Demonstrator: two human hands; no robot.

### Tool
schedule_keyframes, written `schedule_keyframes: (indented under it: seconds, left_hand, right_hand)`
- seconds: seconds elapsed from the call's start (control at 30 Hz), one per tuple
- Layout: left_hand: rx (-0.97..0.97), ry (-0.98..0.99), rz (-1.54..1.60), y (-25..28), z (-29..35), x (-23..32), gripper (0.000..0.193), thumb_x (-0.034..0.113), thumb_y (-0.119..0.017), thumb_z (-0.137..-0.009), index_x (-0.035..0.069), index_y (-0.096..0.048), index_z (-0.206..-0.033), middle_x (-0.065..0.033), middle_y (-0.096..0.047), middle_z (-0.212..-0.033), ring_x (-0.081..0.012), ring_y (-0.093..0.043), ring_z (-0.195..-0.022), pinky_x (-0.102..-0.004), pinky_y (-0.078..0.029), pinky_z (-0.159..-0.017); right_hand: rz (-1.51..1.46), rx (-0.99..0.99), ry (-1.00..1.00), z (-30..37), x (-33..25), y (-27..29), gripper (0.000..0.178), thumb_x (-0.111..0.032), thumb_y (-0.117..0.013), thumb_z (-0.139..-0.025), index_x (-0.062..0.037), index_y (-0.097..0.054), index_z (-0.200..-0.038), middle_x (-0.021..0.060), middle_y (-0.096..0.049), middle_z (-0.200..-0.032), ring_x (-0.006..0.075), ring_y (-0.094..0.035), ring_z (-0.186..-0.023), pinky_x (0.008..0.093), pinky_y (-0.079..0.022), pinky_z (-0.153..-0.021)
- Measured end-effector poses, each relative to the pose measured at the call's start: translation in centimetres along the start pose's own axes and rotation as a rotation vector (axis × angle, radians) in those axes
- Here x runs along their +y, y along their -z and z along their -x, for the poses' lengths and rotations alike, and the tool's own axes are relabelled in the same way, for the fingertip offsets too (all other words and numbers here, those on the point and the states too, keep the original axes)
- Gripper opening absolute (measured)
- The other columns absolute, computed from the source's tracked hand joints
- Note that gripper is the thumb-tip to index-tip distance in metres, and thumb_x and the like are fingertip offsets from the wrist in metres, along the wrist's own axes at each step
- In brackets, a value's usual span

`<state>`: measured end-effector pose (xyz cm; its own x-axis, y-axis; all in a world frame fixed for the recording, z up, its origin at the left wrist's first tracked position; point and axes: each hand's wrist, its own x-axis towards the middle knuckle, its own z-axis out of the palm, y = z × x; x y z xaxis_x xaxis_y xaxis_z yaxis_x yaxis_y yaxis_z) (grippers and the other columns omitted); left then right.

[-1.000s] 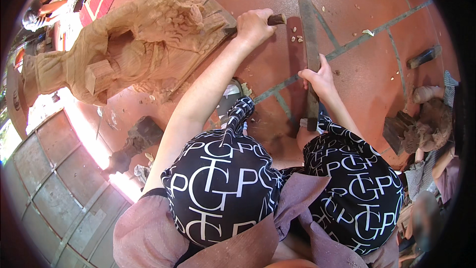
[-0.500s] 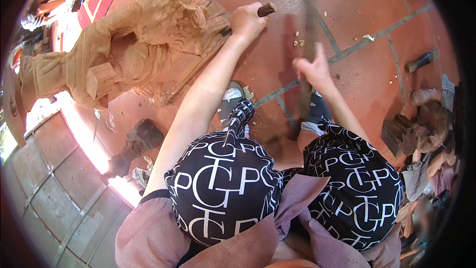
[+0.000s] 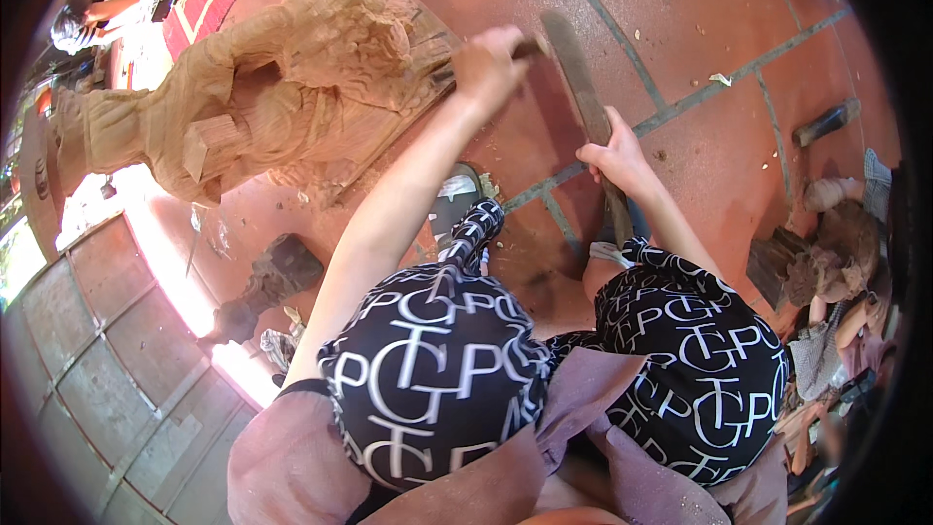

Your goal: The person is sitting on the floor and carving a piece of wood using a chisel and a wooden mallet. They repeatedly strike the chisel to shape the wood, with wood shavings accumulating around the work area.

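Observation:
My left hand is closed round the wooden handle of a chisel, at the edge of a large carved wooden figure. The figure lies on its side on the floor to the left. The chisel's blade is hidden behind my hand and the wood. In my right hand is a long flat wooden bat, gripped near its lower part. Its upper end stands right beside the butt of the chisel handle; I cannot tell whether they touch.
Red tiles with wood chips make up the floor. A dark wooden piece lies left of my leg. At the right are a dark cylindrical tool and a brown carved piece. Another person is at the far upper left.
The bat has swung left, from a blur apart from the chisel to right beside its handle end. My left hand keeps its grip on the chisel.

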<state>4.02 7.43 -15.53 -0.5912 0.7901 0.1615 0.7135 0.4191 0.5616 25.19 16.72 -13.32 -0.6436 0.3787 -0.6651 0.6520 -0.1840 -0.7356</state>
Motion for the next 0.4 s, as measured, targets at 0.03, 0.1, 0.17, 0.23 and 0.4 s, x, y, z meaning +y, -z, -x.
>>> schedule_keyframes:
  seconds: [0.03,0.1,0.17,0.23,0.4]
  left_hand:
    - [-0.075,-0.064,0.035,0.4,2.0,1.0,0.016,0.023,-0.072,-0.072,0.013,-0.063,-0.08,-0.0092,-0.065,-0.082,-0.0302,-0.065,-0.079,-0.0438,-0.05,-0.066]
    - [-0.199,-0.158,0.072,0.8,5.8,3.7,0.016,0.023,-0.071,-0.072,0.012,-0.061,-0.077,-0.0097,-0.061,-0.075,-0.031,-0.063,-0.073,-0.042,-0.048,-0.062]
    - [-0.418,-0.072,0.081,1.6,9.2,4.8,0.024,0.031,-0.071,-0.077,0.01,-0.059,-0.078,-0.0134,-0.062,-0.072,-0.0357,-0.063,-0.072,-0.0461,-0.048,-0.06]
    - [-0.519,0.039,0.08,3.1,12.3,4.2,0.024,0.033,-0.071,-0.078,0.012,-0.061,-0.085,-0.0144,-0.064,-0.074,-0.0375,-0.063,-0.075,-0.0467,-0.049,-0.062]
    - [-0.878,0.339,-0.059,7.3,18.6,-0.4,0.053,0.032,-0.073,-0.077,0.016,-0.059,-0.125,-0.0136,-0.068,-0.112,-0.0226,-0.062,-0.113,-0.0338,-0.045,-0.093]
  right_hand:
    - [-0.01,-0.007,-0.024,0.2,0.1,0.0,0.071,-0.013,-0.064,-0.071,0.005,-0.037,-0.134,0.0171,-0.064,-0.082,0.02,-0.063,-0.061,0.0332,-0.052,-0.055]
    - [0.142,0.108,0.01,0.4,1.9,0.9,0.073,-0.014,-0.065,-0.07,0.0033,-0.037,-0.135,0.0215,-0.065,-0.091,0.0272,-0.065,-0.074,0.0363,-0.053,-0.067]
    - [0.289,0.186,0.073,0.2,2.3,2.0,0.074,-0.014,-0.065,-0.07,0.0026,-0.037,-0.135,0.0255,-0.064,-0.099,0.0338,-0.065,-0.088,0.039,-0.052,-0.079]
    - [0.454,0.23,0.124,1.6,1.8,3.3,0.074,-0.015,-0.065,-0.069,0.0026,-0.037,-0.135,0.0291,-0.062,-0.108,0.0399,-0.062,-0.102,0.0412,-0.049,-0.089]
    - [0.603,0.18,0.373,2.3,4.8,2.2,0.081,-0.015,-0.067,-0.07,-0.0008,-0.032,-0.141,0.031,-0.055,-0.121,0.0426,-0.053,-0.116,0.0444,-0.044,-0.098]
